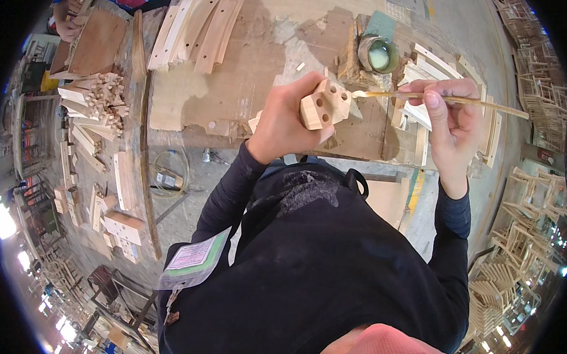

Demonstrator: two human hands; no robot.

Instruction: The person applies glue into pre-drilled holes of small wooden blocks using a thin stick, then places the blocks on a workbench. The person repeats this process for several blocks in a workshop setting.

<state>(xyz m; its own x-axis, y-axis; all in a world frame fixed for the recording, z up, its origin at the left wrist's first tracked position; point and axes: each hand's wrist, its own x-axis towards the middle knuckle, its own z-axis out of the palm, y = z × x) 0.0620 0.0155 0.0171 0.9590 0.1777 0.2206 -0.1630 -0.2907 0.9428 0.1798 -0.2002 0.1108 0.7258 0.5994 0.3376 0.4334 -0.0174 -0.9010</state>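
My left hand (281,124) grips a short wooden block (325,105) with several round holes drilled in its faces, held up above the workbench. My right hand (447,118) pinches a thin wooden stick (443,99) that lies level, its pale glue-coated tip touching the block's right side. Just behind the block stands a round tin of whitish glue (379,55).
A worn wooden workbench (242,72) carries curved slats (197,33) at the back and flat wooden parts (417,79) at the right. Stacks of small wooden pieces (96,96) lie at the left. Chair frames (523,231) are piled at the right. Another person's hand (66,25) shows top left.
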